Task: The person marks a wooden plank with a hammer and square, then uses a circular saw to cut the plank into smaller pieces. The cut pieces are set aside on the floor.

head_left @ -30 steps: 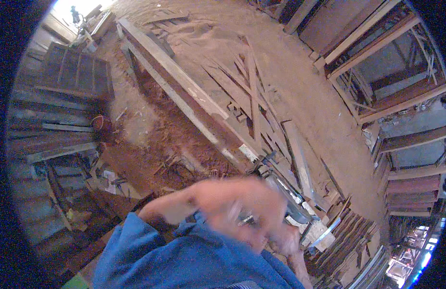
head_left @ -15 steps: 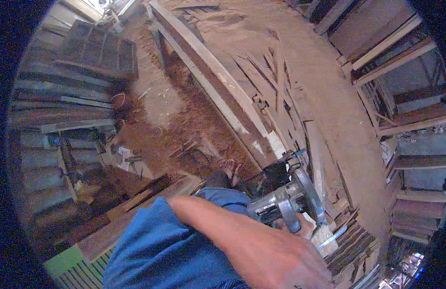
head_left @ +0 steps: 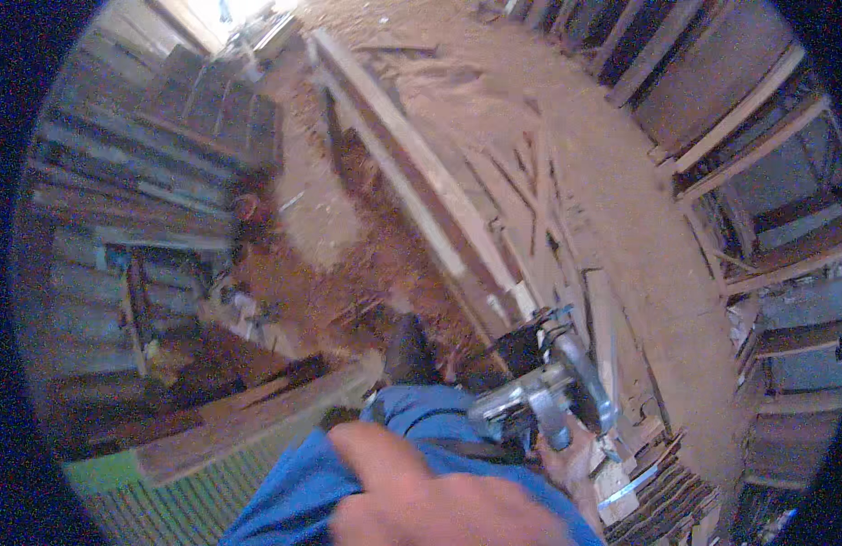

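A circular saw point(head_left: 521, 399) with a metal body and a rounded blade guard sits at the near end of a long timber beam point(head_left: 421, 173). My right hand point(head_left: 571, 460) is wrapped around its rear handle; part of that hand is hidden behind the handle. My left hand point(head_left: 448, 514) is close to the camera at the lower edge, in front of my blue clothing, and apart from the saw. Motion smears its fingers, so whether it is closed does not show. A short pale wood piece point(head_left: 614, 482) lies just beyond my right hand.
Stacked thin boards point(head_left: 667, 491) stand at lower right, and loose wood strips point(head_left: 521, 182) lie beside the beam. Reddish sawdust point(head_left: 303, 287) covers the ground at left. A green slatted surface point(head_left: 212, 500) is at lower left. Timber racks point(head_left: 749, 136) line the right side.
My left hand has drawn back leftward, away from the saw side. The view has shifted, so the scene sits slightly lower and further right. My right hand stays on the saw.
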